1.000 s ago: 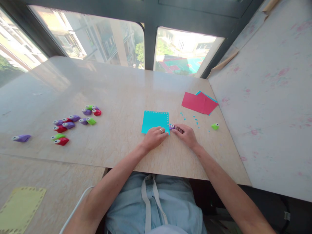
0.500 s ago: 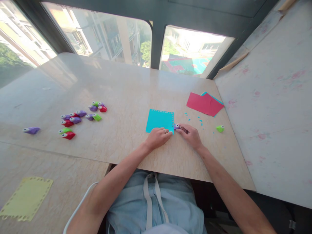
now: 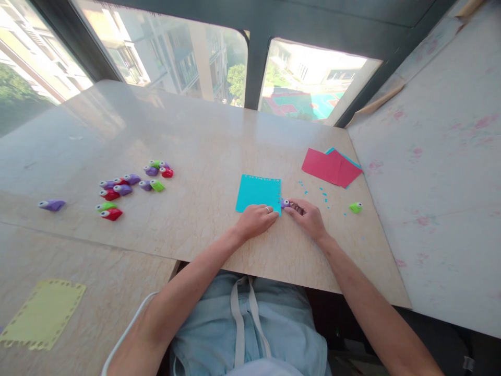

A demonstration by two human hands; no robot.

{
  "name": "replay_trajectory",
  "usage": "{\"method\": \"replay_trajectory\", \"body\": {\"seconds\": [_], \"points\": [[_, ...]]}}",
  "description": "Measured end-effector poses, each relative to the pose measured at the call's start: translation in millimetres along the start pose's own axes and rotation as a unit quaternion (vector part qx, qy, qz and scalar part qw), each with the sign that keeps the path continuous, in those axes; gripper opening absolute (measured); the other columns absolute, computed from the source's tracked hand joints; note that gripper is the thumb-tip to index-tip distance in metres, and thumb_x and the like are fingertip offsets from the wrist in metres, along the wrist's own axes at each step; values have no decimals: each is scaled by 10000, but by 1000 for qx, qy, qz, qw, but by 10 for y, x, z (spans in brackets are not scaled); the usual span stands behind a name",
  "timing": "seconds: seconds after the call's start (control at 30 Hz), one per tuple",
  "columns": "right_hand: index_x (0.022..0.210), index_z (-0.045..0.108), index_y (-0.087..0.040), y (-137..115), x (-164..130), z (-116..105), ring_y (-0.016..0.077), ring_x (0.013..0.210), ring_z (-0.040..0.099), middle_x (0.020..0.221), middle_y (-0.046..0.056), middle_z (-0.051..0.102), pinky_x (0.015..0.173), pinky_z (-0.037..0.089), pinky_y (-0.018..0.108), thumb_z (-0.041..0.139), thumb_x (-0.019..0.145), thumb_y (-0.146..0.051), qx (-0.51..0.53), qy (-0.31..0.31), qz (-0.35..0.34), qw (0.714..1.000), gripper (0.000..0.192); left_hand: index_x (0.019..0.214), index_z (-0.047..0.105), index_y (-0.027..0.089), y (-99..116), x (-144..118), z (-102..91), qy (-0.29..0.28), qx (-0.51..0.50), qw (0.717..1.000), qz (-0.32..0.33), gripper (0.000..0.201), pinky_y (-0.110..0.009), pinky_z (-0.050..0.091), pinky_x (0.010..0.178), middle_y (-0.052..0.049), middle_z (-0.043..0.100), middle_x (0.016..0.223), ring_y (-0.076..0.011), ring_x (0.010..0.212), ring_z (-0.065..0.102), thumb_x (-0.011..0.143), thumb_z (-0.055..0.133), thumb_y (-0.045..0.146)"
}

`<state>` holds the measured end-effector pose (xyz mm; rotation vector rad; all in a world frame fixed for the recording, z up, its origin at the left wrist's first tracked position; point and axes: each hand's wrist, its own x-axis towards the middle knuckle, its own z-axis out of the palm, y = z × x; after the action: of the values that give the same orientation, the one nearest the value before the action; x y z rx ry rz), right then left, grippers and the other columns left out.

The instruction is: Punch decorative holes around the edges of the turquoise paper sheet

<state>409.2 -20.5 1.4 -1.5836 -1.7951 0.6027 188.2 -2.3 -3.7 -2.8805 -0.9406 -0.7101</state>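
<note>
A square sheet of blue paper lies on the table, with small holes along its top and right edges. My left hand rests over its lower right part, fingers together, holding it at the corner. At the right edge of the sheet is a purple hole punch with an eye-like round spot. The fingers of my right hand are closed around this punch and partly cover it. Whether the paper sits inside the punch's slot is too small to tell.
Several purple, red and green punches cluster at the left, with one purple punch farther left. A green punch, blue paper bits and red paper sheets lie right. Yellow punched paper is at lower left.
The view has shifted slightly. Both hands, the blue paper and the purple hole punch keep almost the same positions relative to one another.
</note>
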Motion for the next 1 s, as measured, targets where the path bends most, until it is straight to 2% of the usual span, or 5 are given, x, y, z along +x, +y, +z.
{"method": "replay_trajectory", "body": {"seconds": [0.17, 0.33, 0.8, 1.0], "points": [[1079, 727, -179, 9, 2, 1, 173, 771, 623, 920, 69, 706, 710, 486, 286, 635, 846, -496, 3, -3, 3, 1000, 404, 808, 606, 193, 2, 8, -11, -20, 12, 1000, 0, 328, -262, 176, 547, -21, 562, 697, -112, 645, 472, 981, 333, 251], [1089, 726, -185, 6, -1, -13, 184, 806, 631, 952, 71, 709, 739, 487, 299, 630, 853, -473, 1, -9, 6, 1000, 384, 797, 597, 202, 4, 11, -17, -17, 18, 1000, -9, 314, -293, 121, 547, -12, 566, 703, -113, 647, 473, 983, 354, 274], [1094, 731, -185, -26, 5, -24, 167, 737, 598, 942, 71, 707, 745, 475, 304, 629, 850, -450, -1, -9, 8, 1000, 374, 789, 606, 185, 11, 22, -28, -30, 6, 999, -24, 344, -274, 162, 546, -23, 555, 702, -100, 628, 444, 983, 339, 282], [1101, 726, -186, -10, -5, -13, 161, 726, 592, 926, 62, 704, 731, 474, 300, 634, 853, -452, 6, -10, 8, 1000, 375, 788, 598, 194, 16, 24, -26, -25, 22, 999, -18, 307, -293, 129, 541, -14, 552, 689, -105, 618, 438, 977, 369, 273]]}}
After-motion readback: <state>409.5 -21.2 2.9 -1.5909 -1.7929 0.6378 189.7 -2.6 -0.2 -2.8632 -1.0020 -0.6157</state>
